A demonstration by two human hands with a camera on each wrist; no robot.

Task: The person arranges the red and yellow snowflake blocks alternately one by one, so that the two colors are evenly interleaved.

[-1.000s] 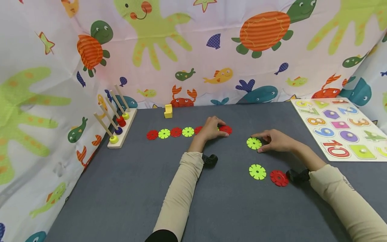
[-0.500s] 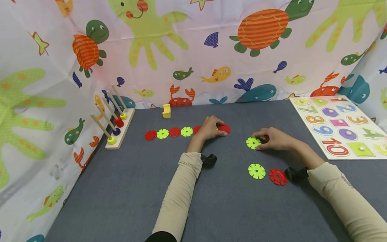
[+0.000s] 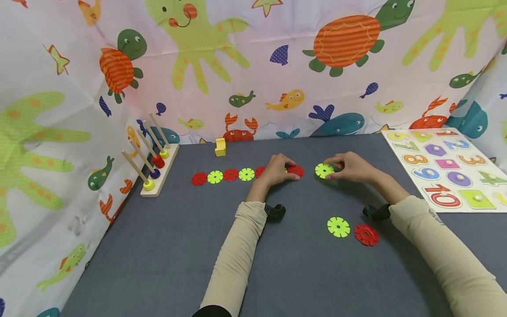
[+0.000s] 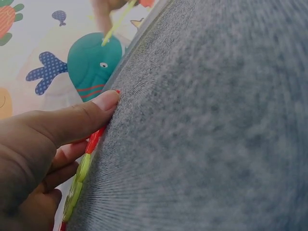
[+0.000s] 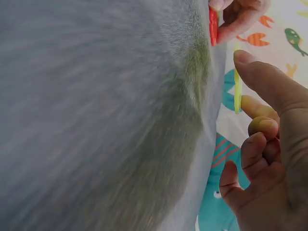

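A row of flat, notched discs, alternating red and yellow-green, runs across the cloth in the head view, starting with a red disc (image 3: 199, 178) at its left end. My left hand (image 3: 275, 171) covers part of this row. Thumb and fingers of that hand pinch the red disc (image 3: 298, 171) at the right end, also seen edge-on in the left wrist view. Just right of it, my right hand (image 3: 354, 167) pinches a yellow-green disc (image 3: 322, 171) by its edge. The right wrist view shows this yellow-green disc (image 5: 237, 94) raised off the cloth, apart from the red one.
A loose yellow-green disc (image 3: 338, 227) and a red disc (image 3: 366, 235) lie nearer on the grey cloth. A wooden peg stand (image 3: 160, 176) with rings is at left, yellow blocks (image 3: 220, 147) at the back, a number puzzle board (image 3: 447, 164) at right. A printed curtain (image 3: 269, 75) closes the back.
My right hand has lifted its yellow-green disc and carried it away from me and slightly left, closer to the row's end. The left hand has kept its place on the red disc.
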